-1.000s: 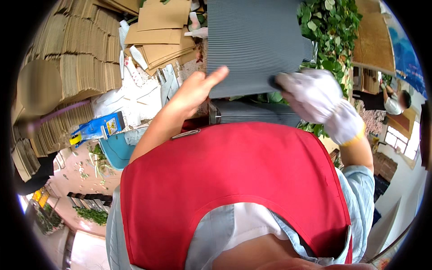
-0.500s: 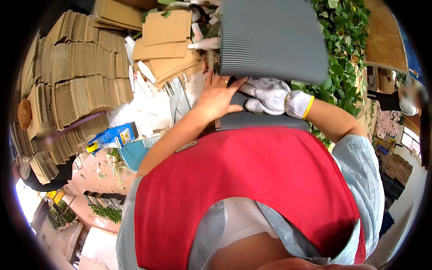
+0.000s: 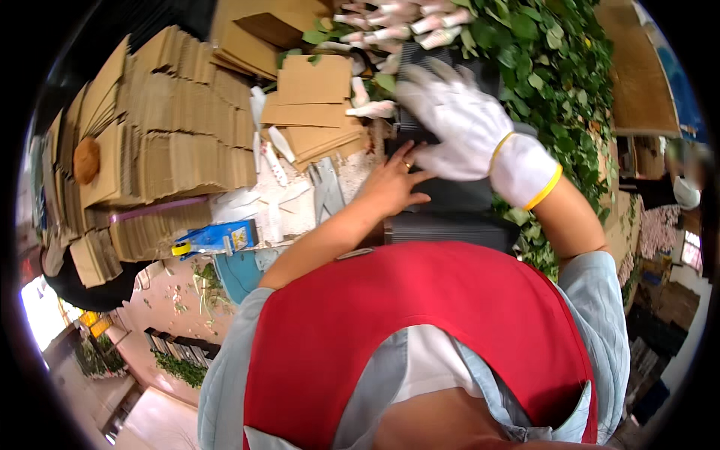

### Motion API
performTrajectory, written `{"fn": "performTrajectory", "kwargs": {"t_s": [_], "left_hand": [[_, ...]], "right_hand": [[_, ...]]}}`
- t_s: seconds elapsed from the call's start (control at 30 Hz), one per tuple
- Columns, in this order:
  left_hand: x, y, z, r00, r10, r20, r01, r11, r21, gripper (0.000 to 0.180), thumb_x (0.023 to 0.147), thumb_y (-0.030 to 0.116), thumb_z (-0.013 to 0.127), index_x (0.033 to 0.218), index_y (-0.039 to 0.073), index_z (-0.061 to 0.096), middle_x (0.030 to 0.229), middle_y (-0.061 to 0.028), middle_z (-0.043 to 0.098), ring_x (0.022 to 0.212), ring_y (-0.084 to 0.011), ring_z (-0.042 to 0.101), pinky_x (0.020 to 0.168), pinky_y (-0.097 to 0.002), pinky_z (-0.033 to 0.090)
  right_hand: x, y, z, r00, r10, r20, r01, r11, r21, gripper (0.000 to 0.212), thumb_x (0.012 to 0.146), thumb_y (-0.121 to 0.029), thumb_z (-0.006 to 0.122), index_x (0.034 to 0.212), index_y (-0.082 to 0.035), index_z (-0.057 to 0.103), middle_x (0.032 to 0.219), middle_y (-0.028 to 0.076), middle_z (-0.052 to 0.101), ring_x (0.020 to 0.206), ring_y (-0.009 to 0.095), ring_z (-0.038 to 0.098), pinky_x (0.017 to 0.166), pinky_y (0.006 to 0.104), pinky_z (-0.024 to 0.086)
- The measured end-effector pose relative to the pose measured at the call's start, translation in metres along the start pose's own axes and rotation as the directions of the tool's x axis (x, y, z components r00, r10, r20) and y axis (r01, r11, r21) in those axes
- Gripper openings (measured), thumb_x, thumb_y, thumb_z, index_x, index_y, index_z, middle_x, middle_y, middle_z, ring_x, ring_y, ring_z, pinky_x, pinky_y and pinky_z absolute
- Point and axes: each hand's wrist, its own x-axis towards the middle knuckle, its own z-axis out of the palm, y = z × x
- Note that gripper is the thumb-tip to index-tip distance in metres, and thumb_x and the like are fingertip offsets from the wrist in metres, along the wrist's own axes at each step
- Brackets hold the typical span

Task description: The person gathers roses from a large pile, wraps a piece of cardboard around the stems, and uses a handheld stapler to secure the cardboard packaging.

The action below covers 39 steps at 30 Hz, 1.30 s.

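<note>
Panels (image 3: pixel 450 229) of ridged dark grey material lay straight in front of the person's chest, just beyond the upper edge of the red apron (image 3: pixel 420 300). The left hand (image 3: pixel 391 186), bare apart from a ring (image 3: pixel 407 164), reached in at their left edge with its fingers spread and its thumb held apart; it looked loose rather than clenched. The right hand (image 3: pixel 457 124), in a white glove with a yellow-edged cuff, was stretched out over the dark panels, fingers extended. Its blur left unclear whether it pressed on the surface or hung just above.

Green leaves (image 3: pixel 562 150) crowded along the panels' right side, and pale pink, netted bundles (image 3: pixel 405 26) lay together beyond the right hand. To the left, flat cardboard pieces (image 3: pixel 315 94) overlapped near a grey tool (image 3: pixel 328 191) on the littered white bench (image 3: pixel 294 206). Farther left stood tall stacks of cardboard (image 3: pixel 180 127), with a blue tape dispenser (image 3: pixel 221 238) in front of them.
</note>
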Motion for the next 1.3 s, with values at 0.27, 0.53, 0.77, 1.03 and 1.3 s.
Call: {"fn": "performTrajectory", "kwargs": {"t_s": [0.27,0.53,0.77,1.03,1.3], "left_hand": [[-0.003,0.014,0.010,0.926,-0.078,-0.370,-0.271,0.545,-0.793,0.052,0.088,0.033,0.063,0.132,0.011,0.050,0.137,-0.0152,0.045,0.125,-0.0278,0.043,0.104,-0.0392,0.033],[0.004,-0.011,0.027,0.890,0.236,-0.391,-0.335,0.919,-0.208,0.057,0.091,0.042,0.051,0.144,0.024,0.040,0.154,-0.0164,0.023,0.141,-0.0374,0.021,0.113,-0.0512,0.014],[-0.005,0.002,0.005,0.996,-0.067,0.054,0.085,0.811,-0.579,0.048,0.091,0.030,0.057,0.136,0.014,0.050,0.146,-0.0150,0.037,0.138,-0.0269,0.030,0.110,-0.0346,0.028],[0.021,-0.002,0.024,0.974,0.140,-0.180,-0.114,0.983,0.144,0.057,0.090,0.038,0.049,0.145,0.037,0.034,0.154,-0.0123,0.022,0.140,-0.0367,0.023,0.111,-0.0518,0.024],[0.000,-0.004,0.017,0.969,0.098,-0.229,-0.120,0.989,-0.083,0.077,0.075,0.040,0.071,0.143,0.026,0.039,0.154,-0.0114,0.024,0.141,-0.0330,0.022,0.107,-0.0513,0.031]], "right_hand": [[0.146,-0.097,0.113,0.934,0.328,0.140,-0.340,0.937,0.079,0.034,0.069,-0.037,0.068,0.086,-0.009,0.061,0.079,0.009,0.059,0.077,0.028,0.060,0.068,0.0398,0.048],[0.125,-0.081,0.190,0.951,0.201,0.237,-0.189,0.979,-0.072,0.011,0.076,-0.015,0.061,0.078,-0.008,0.069,0.074,0.009,0.068,0.075,0.028,0.067,0.066,0.0416,0.046],[0.111,-0.077,0.134,0.886,0.399,0.237,-0.427,0.901,0.080,0.050,0.065,-0.028,0.071,0.108,-0.003,0.062,0.107,0.018,0.063,0.104,0.033,0.060,0.090,0.0511,0.046],[0.089,-0.111,0.162,0.943,0.003,0.333,-0.026,0.998,0.065,0.018,0.075,-0.019,0.056,0.077,-0.006,0.068,0.080,0.014,0.062,0.080,0.029,0.062,0.060,0.0441,0.046],[-0.066,-0.035,-0.071,0.731,0.056,0.680,-0.674,-0.097,0.732,0.037,0.091,-0.028,0.061,0.116,-0.002,0.061,0.100,0.014,0.068,0.094,0.017,0.061,0.083,0.0338,0.049]]}}
